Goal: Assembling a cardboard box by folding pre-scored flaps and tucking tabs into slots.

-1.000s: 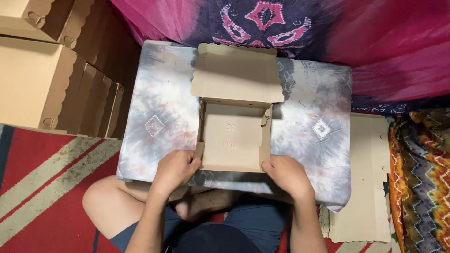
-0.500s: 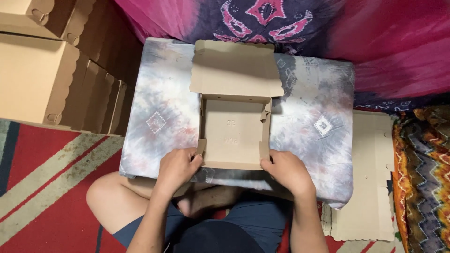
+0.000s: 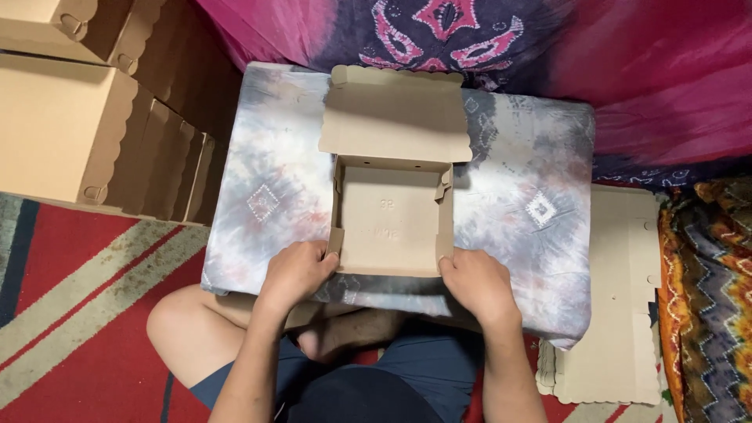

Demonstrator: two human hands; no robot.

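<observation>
A brown cardboard box [image 3: 389,219] lies half folded on a cloth-covered low table [image 3: 517,188], its lid flap [image 3: 395,117] open and flat toward the far side. My left hand [image 3: 295,272] grips the box's near left corner. My right hand [image 3: 479,283] grips the near right corner. Both side walls stand upright, and the near wall lies under my fingers. My crossed legs show below the table's front edge.
Assembled cardboard boxes [image 3: 63,125] are stacked at the left. Flat unfolded box blanks [image 3: 619,298] lie on the floor at the right. A pink and purple patterned cloth [image 3: 501,31] hangs behind the table. A red striped rug [image 3: 70,313] covers the floor.
Both hands stay at the box's near corners. The view has shifted slightly, and the box's position on the table looks the same.
</observation>
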